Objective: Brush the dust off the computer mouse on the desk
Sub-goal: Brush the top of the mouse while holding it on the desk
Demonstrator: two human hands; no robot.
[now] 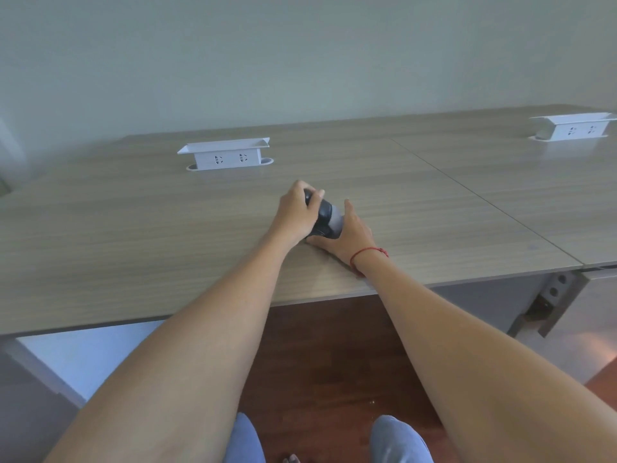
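My left hand [295, 212] is closed around the black handle of a small brush [323, 211]. Its grey bristle end points down to the right. Under the brush lies a dark computer mouse [320, 232], mostly hidden between my hands. My right hand [355, 235] rests on the wooden desk [167, 228], fingers cupped under and beside the mouse and thumb raised. The bristles touch the mouse right next to my right palm. A red string bracelet [367, 253] is on my right wrist.
A white pop-up socket box [227, 155] stands on the desk behind my hands, and a second socket box [572, 127] stands far right. A seam [484, 198] divides two desk tops. The desk's front edge [334, 297] runs just below my wrists, above a wooden floor.
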